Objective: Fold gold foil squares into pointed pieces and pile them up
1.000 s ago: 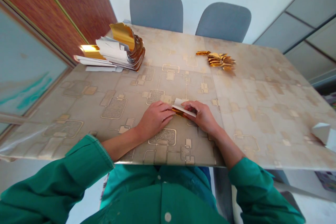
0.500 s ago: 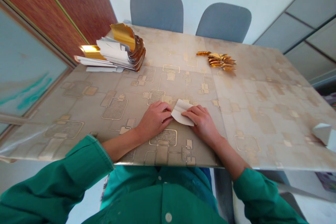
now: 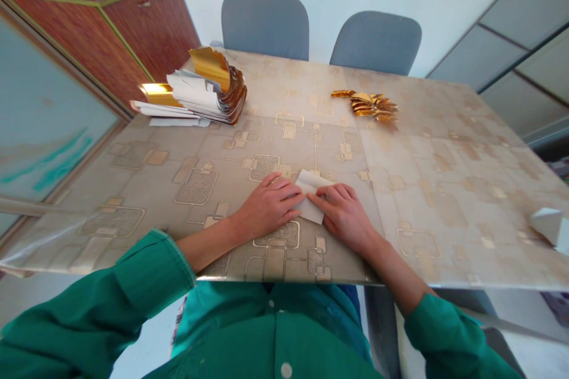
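A small white piece of paper [image 3: 312, 180] lies on the table near its front edge, between my two hands. My left hand [image 3: 276, 201] holds its left side down, with the fingers reaching over the edge. On the right side, my right hand [image 3: 341, 210] grips the paper, its index finger pressing near the middle. The fingers cover parts of both sides, and the underside of the paper is hidden.
The patterned table cover [image 3: 195, 183] stretches around my hands. A stack of white-backed gold sheets [image 3: 208, 89] is at the back left. Folded gold pieces [image 3: 373, 106] lie at the back right. A white paper piece [image 3: 549, 225] sits at the right edge. Two grey chairs [image 3: 265, 23] stand behind.
My left hand has moved right onto the paper's left side. The right index finger now points across the paper's middle, and the paper has turned slightly. The view has tilted up a little.
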Demonstrator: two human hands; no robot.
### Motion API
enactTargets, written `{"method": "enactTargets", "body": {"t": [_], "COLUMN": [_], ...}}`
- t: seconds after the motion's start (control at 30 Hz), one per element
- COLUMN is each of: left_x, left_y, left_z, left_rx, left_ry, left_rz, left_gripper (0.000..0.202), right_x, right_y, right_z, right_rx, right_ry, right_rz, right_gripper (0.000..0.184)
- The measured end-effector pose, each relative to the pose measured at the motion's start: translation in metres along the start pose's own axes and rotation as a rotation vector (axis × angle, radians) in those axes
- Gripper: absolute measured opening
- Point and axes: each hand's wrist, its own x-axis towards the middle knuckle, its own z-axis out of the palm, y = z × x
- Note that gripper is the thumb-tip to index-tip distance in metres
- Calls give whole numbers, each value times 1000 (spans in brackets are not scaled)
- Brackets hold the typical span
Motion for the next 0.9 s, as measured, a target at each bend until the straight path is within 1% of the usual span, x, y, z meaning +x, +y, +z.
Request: {"method": "enactTargets", "body": {"t": [0.1, 0.27, 0.37, 0.43, 0.5, 0.57, 0.67, 0.77, 0.83, 0.9], "left_x": [-1, 0, -1, 0, 1, 4, 9, 11, 10, 9], "left_y": [0, -1, 1, 3, 7, 12, 16, 18, 18, 18], "left_z": [2, 1, 2, 3, 3, 4, 4, 6, 6, 7], "left_rx": [3, -26, -23, -12, 5, 26, 46, 46, 36, 25], "left_ry": [-19, -26, -18, -19, -21, -26, -40, -54, -59, -63], "left_rz": [-15, -14, -1, 3, -5, -16, -24, -31, -43, -64], "left_gripper": [27, 23, 23, 24, 27, 32, 35, 34, 34, 35], "right_x": [-6, -24, -32, -31, -23, -7, 27, 55, 63, 63], "right_y": [3, 10, 15, 19, 26, 35, 44, 44, 39, 34], "right_z": [0, -7, -10, -10, -10, -11, -14, -13, -10, -6], "right_rx": [-57, -91, -70, -10, 91, 201, 230, 208, 188, 177], "right_ry": [4, 9, 24, 57, 103, 126, 53, -42, -62, -59], "right_rz": [16, 31, 36, 66, 134, 224, 303, 340, 381, 420], "right_gripper": [44, 41, 39, 34, 31, 34, 32, 24, 22, 24]}}
